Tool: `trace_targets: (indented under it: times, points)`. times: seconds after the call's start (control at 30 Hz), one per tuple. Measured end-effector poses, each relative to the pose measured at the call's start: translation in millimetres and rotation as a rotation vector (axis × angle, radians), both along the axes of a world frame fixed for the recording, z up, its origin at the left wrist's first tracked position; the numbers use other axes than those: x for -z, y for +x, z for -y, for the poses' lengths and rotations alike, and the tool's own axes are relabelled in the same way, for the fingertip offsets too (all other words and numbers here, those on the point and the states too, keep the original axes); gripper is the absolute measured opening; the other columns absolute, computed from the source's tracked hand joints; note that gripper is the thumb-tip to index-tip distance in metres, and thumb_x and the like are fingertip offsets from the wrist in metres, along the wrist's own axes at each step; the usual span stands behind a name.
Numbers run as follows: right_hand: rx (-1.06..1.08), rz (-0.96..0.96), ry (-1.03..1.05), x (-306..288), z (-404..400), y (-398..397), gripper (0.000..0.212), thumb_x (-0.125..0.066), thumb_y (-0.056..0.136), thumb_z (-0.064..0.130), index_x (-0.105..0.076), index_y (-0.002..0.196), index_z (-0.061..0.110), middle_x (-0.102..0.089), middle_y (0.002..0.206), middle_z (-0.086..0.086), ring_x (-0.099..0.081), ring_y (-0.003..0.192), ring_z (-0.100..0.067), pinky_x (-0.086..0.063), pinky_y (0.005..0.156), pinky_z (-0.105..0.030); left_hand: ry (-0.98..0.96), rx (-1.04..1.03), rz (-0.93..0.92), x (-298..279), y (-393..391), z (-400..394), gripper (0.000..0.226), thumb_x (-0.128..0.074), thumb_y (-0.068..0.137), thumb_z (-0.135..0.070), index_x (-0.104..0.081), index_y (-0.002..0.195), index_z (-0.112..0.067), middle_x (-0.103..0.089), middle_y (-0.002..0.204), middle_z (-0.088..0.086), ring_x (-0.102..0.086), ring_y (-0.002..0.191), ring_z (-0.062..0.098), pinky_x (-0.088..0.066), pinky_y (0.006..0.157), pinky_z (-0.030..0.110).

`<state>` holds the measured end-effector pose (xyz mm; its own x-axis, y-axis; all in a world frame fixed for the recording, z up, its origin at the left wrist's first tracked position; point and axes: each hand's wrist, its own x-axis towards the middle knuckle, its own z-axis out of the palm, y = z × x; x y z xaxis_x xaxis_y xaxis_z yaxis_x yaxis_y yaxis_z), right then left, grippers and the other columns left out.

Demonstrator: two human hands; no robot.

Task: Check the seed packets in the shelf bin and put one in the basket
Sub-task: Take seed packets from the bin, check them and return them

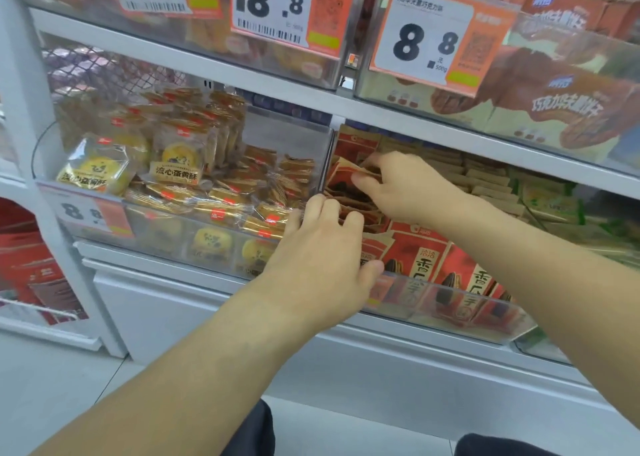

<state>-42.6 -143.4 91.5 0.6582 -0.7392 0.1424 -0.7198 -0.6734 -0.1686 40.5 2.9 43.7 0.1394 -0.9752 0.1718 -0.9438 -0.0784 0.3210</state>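
Still checking: right hand (398, 182) pinching a seed packet (349, 171) in the shelf bin (450, 303), left hand (322, 248) seemingly loose-fingered, riffling packets. Nothing lifted out; no basket visible.

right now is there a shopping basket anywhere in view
No: only the shelf bins, the seed packets and both hands, left hand and right hand, show.

Both arms reach forward: the left hand (322, 248) has curled fingers, the right hand (401, 182) pinches.
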Motion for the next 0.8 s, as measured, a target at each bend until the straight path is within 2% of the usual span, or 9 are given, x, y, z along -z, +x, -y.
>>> trace_targets:
  times: [0.13, 0.23, 0.3, 0.4, 0.53, 0.6, 0.67, 0.73, 0.8]
  points:
    - [0.080, -0.063, 0.016, -3, 17, 15, 0.045, -0.047, 0.108, 0.031, -0.044, 0.150, 0.013, -0.056, 0.144, -0.012, -0.054, 0.129, -0.030, -0.040, 0.090, -0.028, 0.011, 0.001, -0.013, -1, -1, -1, 0.057, -0.044, 0.099, -0.055, -0.040, 0.143, -0.019, -0.035, 0.145, 0.004, -0.018, 0.143, 0.022, -0.026, 0.118, 0.043]
    - [0.165, -0.084, 0.071, -3, 30, 26, 0.048, -0.046, 0.109, 0.032, -0.041, 0.153, 0.014, -0.047, 0.153, -0.011, -0.049, 0.136, -0.030, -0.041, 0.102, -0.032, 0.018, 0.002, -0.030, -2, -1, -3, 0.056, -0.044, 0.099, -0.055, -0.039, 0.143, -0.020, -0.034, 0.145, 0.003, -0.017, 0.143, 0.021, -0.028, 0.116, 0.043]
    - [0.213, -0.078, 0.063, 2, 37, 33, 0.047, -0.045, 0.109, 0.033, -0.044, 0.151, 0.013, -0.049, 0.151, -0.010, -0.051, 0.134, -0.029, -0.042, 0.099, -0.031, 0.020, 0.004, -0.036, -2, -1, -3, 0.055, -0.045, 0.099, -0.054, -0.039, 0.143, -0.021, -0.033, 0.144, 0.003, -0.017, 0.143, 0.021, -0.030, 0.116, 0.044]
    - [0.256, -0.036, 0.039, 13, 48, 41, 0.042, -0.048, 0.107, 0.034, -0.053, 0.143, 0.012, -0.057, 0.141, -0.009, -0.058, 0.123, -0.028, -0.040, 0.086, -0.028, 0.015, 0.007, -0.048, 0, 0, -2, 0.055, -0.046, 0.099, -0.054, -0.038, 0.143, -0.021, -0.032, 0.145, 0.003, -0.016, 0.144, 0.021, -0.029, 0.117, 0.045]
    - [0.263, -0.027, -0.068, 22, 64, 50, 0.024, -0.055, 0.105, 0.032, -0.066, 0.109, 0.012, -0.062, 0.110, -0.007, -0.056, 0.095, -0.022, -0.039, 0.079, -0.030, -0.008, 0.016, -0.052, 3, 1, 0, 0.055, -0.047, 0.099, -0.054, -0.039, 0.142, -0.021, -0.033, 0.145, 0.002, -0.015, 0.144, 0.020, -0.028, 0.120, 0.044]
    - [0.265, -0.033, -0.129, 26, 71, 52, 0.018, -0.056, 0.104, 0.031, -0.061, 0.097, 0.014, -0.056, 0.102, -0.003, -0.056, 0.099, -0.023, -0.039, 0.081, -0.030, -0.021, 0.017, -0.054, 4, 1, 0, 0.054, -0.047, 0.099, -0.054, -0.039, 0.141, -0.021, -0.033, 0.144, 0.002, -0.017, 0.143, 0.019, -0.029, 0.119, 0.043]
    - [0.273, -0.050, -0.187, 30, 77, 53, 0.017, -0.056, 0.103, 0.029, -0.057, 0.091, 0.016, -0.052, 0.103, -0.003, -0.054, 0.106, -0.025, -0.040, 0.091, -0.035, -0.023, 0.016, -0.058, 4, 0, 0, 0.054, -0.048, 0.098, -0.054, -0.039, 0.142, -0.022, -0.033, 0.144, 0.002, -0.016, 0.143, 0.019, -0.030, 0.118, 0.043]
    - [0.279, -0.052, -0.201, 32, 83, 55, 0.018, -0.057, 0.102, 0.027, -0.055, 0.088, 0.016, -0.054, 0.107, -0.003, -0.050, 0.102, -0.024, -0.041, 0.100, -0.041, -0.021, 0.014, -0.062, 3, 0, 0, 0.055, -0.048, 0.098, -0.053, -0.038, 0.142, -0.022, -0.031, 0.144, 0.001, -0.016, 0.143, 0.019, -0.031, 0.116, 0.042]
    - [0.282, -0.036, -0.166, 32, 85, 59, 0.016, -0.058, 0.101, 0.025, -0.055, 0.090, 0.015, -0.057, 0.108, -0.005, -0.052, 0.099, -0.023, -0.043, 0.091, -0.037, -0.020, 0.017, -0.064, 4, 0, 0, 0.054, -0.049, 0.098, -0.053, -0.037, 0.142, -0.023, -0.031, 0.143, 0.001, -0.017, 0.142, 0.018, -0.031, 0.115, 0.042]
